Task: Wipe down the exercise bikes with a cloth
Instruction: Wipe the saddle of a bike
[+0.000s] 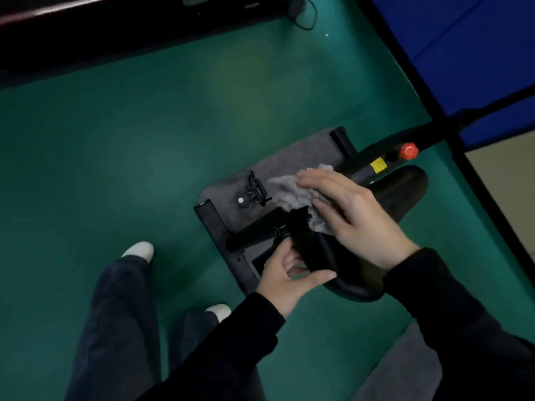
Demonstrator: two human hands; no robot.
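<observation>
A black exercise bike [385, 169] stands on a grey mat [292, 163] over green flooring, seen from above. Its black saddle [353, 273] is just below me. My right hand [356, 215] presses a crumpled grey cloth [292, 192] onto the front of the saddle, fingers spread flat over the cloth. My left hand [289, 270] grips the left edge of the saddle, thumb on top and fingers curled under. A red knob [408, 151] and a yellow label [378, 164] sit on the frame beyond the cloth.
A black pedal [254, 191] and the rear stabiliser bar [223, 241] lie left of the saddle. My legs and white shoes [139, 250] stand on the green floor at left. A blue padded wall [469, 53] rises at right. Dark equipment [115, 27] runs along the top. Another grey mat [405, 369] lies at the bottom.
</observation>
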